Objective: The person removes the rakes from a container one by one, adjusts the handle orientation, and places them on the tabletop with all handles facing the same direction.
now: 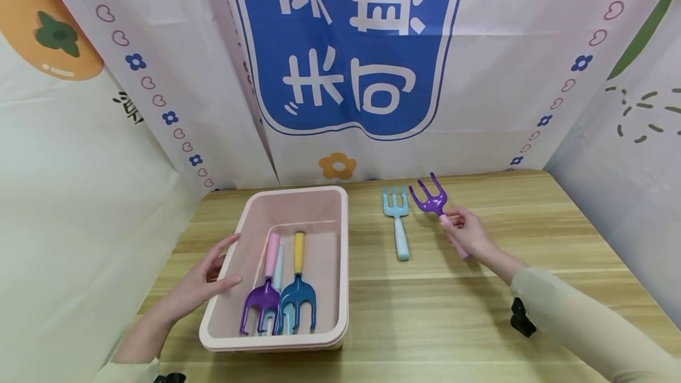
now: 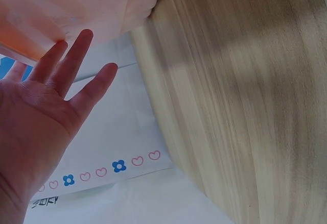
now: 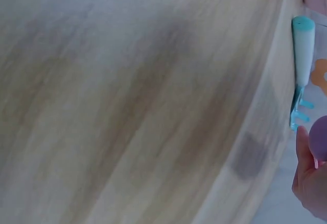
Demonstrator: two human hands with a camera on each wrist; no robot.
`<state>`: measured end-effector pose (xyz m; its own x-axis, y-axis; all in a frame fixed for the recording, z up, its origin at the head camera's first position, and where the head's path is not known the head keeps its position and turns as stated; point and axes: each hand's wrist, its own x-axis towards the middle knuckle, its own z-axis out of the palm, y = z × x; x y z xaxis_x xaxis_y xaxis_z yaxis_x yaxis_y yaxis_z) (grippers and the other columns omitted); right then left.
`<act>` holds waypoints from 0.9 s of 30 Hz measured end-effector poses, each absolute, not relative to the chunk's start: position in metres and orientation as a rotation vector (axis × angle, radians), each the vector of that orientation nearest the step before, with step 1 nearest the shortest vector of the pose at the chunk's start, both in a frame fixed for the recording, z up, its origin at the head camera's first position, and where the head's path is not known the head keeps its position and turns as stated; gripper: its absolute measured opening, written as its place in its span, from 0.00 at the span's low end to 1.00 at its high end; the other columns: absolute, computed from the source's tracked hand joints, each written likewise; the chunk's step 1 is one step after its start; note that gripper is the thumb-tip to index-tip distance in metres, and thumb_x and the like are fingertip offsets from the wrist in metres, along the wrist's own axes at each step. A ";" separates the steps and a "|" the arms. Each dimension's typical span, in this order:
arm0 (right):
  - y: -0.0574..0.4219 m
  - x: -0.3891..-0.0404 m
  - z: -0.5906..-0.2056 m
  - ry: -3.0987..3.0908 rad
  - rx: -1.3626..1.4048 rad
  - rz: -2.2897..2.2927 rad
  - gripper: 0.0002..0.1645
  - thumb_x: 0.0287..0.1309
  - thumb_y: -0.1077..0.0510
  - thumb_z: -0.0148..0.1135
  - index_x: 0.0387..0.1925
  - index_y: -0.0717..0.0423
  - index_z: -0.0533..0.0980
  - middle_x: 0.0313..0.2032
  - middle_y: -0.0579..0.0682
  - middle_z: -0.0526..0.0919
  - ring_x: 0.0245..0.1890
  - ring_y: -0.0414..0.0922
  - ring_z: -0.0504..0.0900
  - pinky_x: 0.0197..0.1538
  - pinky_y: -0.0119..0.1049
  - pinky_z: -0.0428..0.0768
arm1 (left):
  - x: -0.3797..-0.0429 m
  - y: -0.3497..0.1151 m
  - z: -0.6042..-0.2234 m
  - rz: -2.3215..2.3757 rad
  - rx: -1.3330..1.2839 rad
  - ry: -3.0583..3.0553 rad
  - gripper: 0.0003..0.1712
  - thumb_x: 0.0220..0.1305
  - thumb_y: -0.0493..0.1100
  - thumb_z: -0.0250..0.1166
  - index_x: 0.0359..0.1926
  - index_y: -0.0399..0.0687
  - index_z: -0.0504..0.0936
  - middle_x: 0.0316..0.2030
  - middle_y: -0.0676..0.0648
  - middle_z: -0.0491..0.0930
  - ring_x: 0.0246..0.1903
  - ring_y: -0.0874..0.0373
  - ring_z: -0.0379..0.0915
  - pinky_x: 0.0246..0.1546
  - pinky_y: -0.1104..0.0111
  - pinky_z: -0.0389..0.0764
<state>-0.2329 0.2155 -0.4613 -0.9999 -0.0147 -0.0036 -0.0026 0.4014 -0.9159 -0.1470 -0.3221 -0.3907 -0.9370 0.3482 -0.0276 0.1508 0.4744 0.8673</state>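
Observation:
My right hand (image 1: 468, 230) grips the pink handle of a purple hand fork (image 1: 435, 202), its tines pointing away from me. Just left of it, a light blue hand fork (image 1: 401, 241) lies on the table. My left hand (image 1: 198, 282) is at the left side of a pale pink bin (image 1: 344, 265), fingers extended along its outer wall and thumb near the rim. Inside the bin lie a purple fork with a pink handle (image 1: 272, 256), a dark blue fork with a yellow handle (image 1: 299, 253) and, partly hidden under them, a light blue one (image 1: 279, 268).
The wooden table (image 1: 425, 324) runs back to a printed cloth (image 1: 489, 105) hanging behind it. More cloth (image 1: 80, 205) stands at the left side and the right. The bin takes up the left part of the table.

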 end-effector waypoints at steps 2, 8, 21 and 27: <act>0.215 -0.235 -0.464 2.640 0.009 -1.689 0.23 0.65 0.65 0.57 0.57 0.74 0.66 0.45 0.72 0.77 0.38 0.61 0.80 0.35 0.40 0.83 | -0.147 -0.322 -0.391 1.456 0.438 2.519 0.46 0.66 0.35 0.62 0.76 0.47 0.45 0.58 0.22 0.68 0.50 0.35 0.74 0.38 0.63 0.82; 0.209 -0.247 -0.471 2.636 0.109 -1.636 0.24 0.67 0.62 0.57 0.59 0.72 0.65 0.47 0.72 0.76 0.33 0.53 0.82 0.33 0.37 0.83 | -0.147 -0.323 -0.392 1.456 0.443 2.520 0.46 0.66 0.36 0.62 0.76 0.47 0.45 0.58 0.22 0.68 0.50 0.35 0.74 0.38 0.63 0.82; 0.200 -0.263 -0.482 2.691 0.193 -1.501 0.24 0.67 0.59 0.57 0.58 0.70 0.67 0.48 0.69 0.76 0.34 0.50 0.79 0.36 0.38 0.81 | -0.147 -0.323 -0.393 1.431 0.442 2.533 0.46 0.66 0.37 0.62 0.76 0.48 0.45 0.58 0.24 0.70 0.50 0.38 0.75 0.39 0.64 0.81; 0.200 -0.261 -0.479 2.805 0.141 -1.361 0.22 0.66 0.58 0.58 0.53 0.71 0.70 0.46 0.70 0.78 0.40 0.59 0.79 0.45 0.48 0.78 | -0.147 -0.323 -0.391 1.419 0.459 2.547 0.45 0.66 0.37 0.62 0.76 0.47 0.46 0.57 0.25 0.72 0.48 0.52 0.77 0.39 0.64 0.81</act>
